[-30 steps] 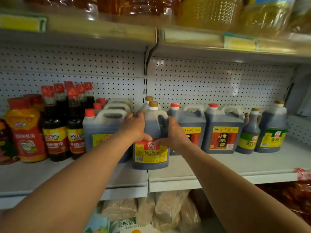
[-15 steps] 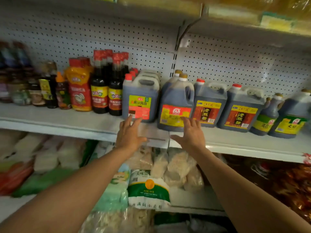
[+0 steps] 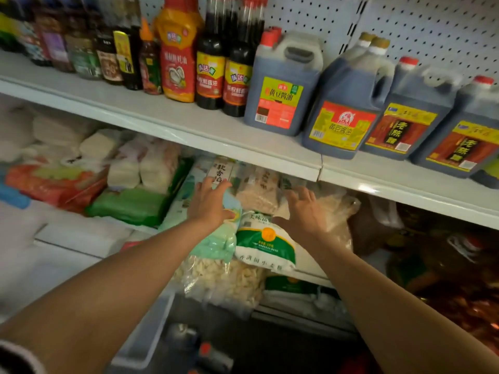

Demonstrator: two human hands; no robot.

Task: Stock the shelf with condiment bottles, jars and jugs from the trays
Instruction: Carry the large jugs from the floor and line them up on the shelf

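**Both hands empty below the jug shelf**

I saw the white shelf [image 3: 205, 130] run across the view, its left and right ends cut off by the frame. Four soy sauce and vinegar jugs fronted it: a red-capped soy sauce jug [image 3: 282, 85], a gold-capped soy sauce jug [image 3: 348, 109] just beside it on the right, then two red-capped vinegar jugs [image 3: 410, 114], the far one clipped at the frame edge. More caps showed behind the first two, too hidden for me to count. Two dark soy sauce bottles [image 3: 210, 66] stood in front left of the jugs, with others hidden behind them, then one orange oyster sauce bottle [image 3: 176, 58]. The small bottles farther left were blurred; I could not count them.

Below, bagged goods [image 3: 266, 244] filled the lower shelf, mostly smeared. At the bottom edge something dark with a red spot was too blurred to name.

My left hand [image 3: 209, 203] and right hand [image 3: 305, 211] hung in front of those bags, fingers spread and grasping nothing, well apart from the jugs.
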